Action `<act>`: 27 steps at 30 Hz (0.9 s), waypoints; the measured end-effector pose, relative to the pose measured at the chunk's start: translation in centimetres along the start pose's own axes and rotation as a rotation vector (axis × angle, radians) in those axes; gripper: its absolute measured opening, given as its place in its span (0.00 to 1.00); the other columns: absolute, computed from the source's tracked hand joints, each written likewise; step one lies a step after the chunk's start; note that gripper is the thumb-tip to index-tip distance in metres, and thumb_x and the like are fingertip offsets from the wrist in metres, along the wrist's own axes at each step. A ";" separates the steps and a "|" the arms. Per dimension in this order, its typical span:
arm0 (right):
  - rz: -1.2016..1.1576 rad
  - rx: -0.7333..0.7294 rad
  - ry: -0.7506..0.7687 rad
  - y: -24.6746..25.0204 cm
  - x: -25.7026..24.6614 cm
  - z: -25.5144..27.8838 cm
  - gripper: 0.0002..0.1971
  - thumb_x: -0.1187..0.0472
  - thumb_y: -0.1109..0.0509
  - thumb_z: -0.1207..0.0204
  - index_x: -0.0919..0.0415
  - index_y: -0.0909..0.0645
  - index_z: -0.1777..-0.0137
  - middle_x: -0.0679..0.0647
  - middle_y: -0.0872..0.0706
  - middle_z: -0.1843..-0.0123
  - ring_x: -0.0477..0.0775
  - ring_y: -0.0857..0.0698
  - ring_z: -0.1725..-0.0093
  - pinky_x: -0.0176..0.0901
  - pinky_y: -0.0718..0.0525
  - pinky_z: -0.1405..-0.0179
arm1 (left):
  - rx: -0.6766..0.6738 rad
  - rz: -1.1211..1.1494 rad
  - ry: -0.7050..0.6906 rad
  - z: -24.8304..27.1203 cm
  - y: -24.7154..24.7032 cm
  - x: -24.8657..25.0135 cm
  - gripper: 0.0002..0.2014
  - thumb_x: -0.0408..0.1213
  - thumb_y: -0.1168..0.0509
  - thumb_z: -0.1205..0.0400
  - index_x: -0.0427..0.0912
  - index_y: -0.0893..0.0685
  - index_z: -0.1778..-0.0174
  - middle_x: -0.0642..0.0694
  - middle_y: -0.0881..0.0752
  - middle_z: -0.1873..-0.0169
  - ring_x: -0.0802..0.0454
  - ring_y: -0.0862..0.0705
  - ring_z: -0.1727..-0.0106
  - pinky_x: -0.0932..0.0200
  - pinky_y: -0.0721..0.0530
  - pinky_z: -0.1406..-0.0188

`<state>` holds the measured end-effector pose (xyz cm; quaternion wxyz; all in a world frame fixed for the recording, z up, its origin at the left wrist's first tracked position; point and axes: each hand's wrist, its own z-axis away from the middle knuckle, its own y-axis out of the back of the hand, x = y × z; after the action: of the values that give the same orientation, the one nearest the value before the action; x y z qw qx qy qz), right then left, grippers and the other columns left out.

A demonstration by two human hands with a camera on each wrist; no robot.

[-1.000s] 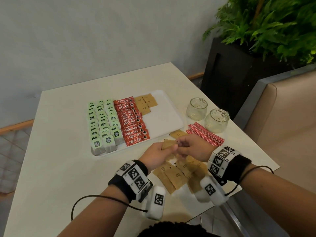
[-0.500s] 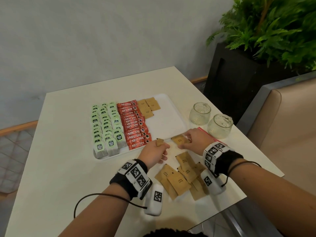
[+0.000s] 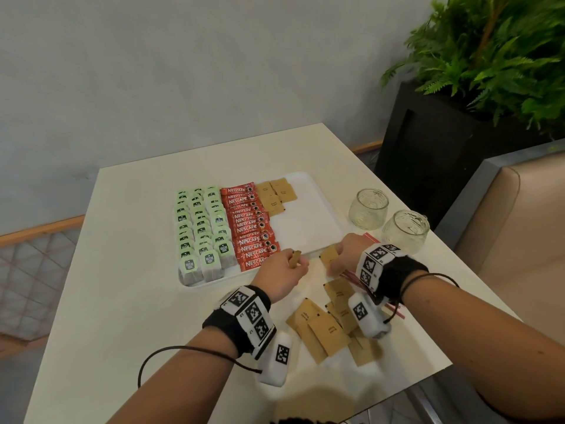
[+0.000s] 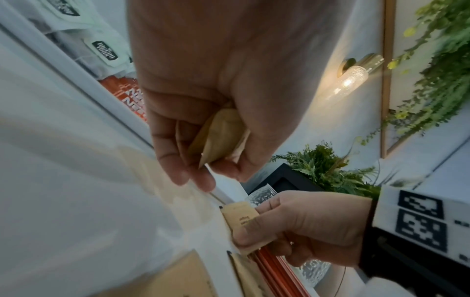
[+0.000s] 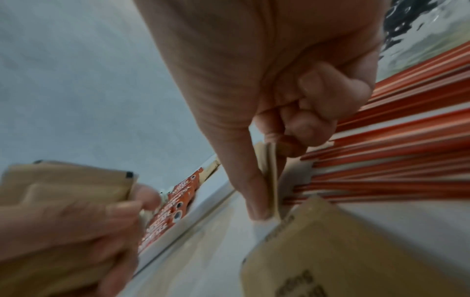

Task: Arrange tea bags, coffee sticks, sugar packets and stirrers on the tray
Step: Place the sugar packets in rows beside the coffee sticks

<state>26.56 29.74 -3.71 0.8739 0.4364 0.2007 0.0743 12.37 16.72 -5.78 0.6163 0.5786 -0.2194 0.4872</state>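
The left hand (image 3: 279, 275) pinches a small stack of brown sugar packets (image 4: 221, 136) between thumb and curled fingers, just at the near edge of the white tray (image 3: 308, 228). The right hand (image 3: 345, 255) pinches another brown sugar packet (image 3: 329, 255) between thumb and forefinger, its other fingers curled, beside the tray's near right corner and over the red stirrers (image 5: 396, 140) lying on the table (image 3: 128, 301). On the tray stand three rows of green tea bags (image 3: 201, 228), a column of red Nescafé coffee sticks (image 3: 250, 228) and a few sugar packets already laid (image 3: 276, 194) at the far end. More loose sugar packets (image 3: 327, 328) lie scattered on the table beneath the wrists. Two empty glass jars (image 3: 368, 208) stand to the tray's right.
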 end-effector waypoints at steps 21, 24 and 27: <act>-0.740 0.059 0.303 2.4 -1.4 -2.3 0.12 0.58 0.21 0.28 0.65 0.12 0.49 0.60 0.08 0.56 0.48 0.11 0.62 0.40 0.12 0.61 | 0.234 0.305 0.124 -3.6 2.7 2.1 0.08 0.39 0.28 0.22 0.40 0.12 0.50 0.46 0.09 0.62 0.55 0.11 0.66 0.59 0.21 0.70; -0.764 0.047 0.325 2.6 -2.3 -3.7 0.09 0.63 0.26 0.23 0.68 0.13 0.47 0.61 0.10 0.55 0.50 0.12 0.61 0.41 0.12 0.61 | 0.213 0.434 0.176 -4.3 3.6 2.6 0.07 0.35 0.29 0.20 0.38 0.14 0.48 0.43 0.11 0.60 0.52 0.14 0.66 0.59 0.20 0.76; -0.727 0.088 0.319 3.0 -3.2 -5.6 0.04 0.64 0.28 0.22 0.64 0.14 0.52 0.59 0.11 0.56 0.48 0.13 0.64 0.42 0.12 0.64 | 0.198 0.656 0.291 -5.0 5.0 3.0 0.07 0.34 0.32 0.16 0.38 0.17 0.44 0.39 0.14 0.60 0.47 0.15 0.66 0.56 0.12 0.71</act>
<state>21.43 34.69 -3.38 0.7815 0.3570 0.4783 -0.1816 7.90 21.70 -1.90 0.3931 0.4589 -0.2550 0.7549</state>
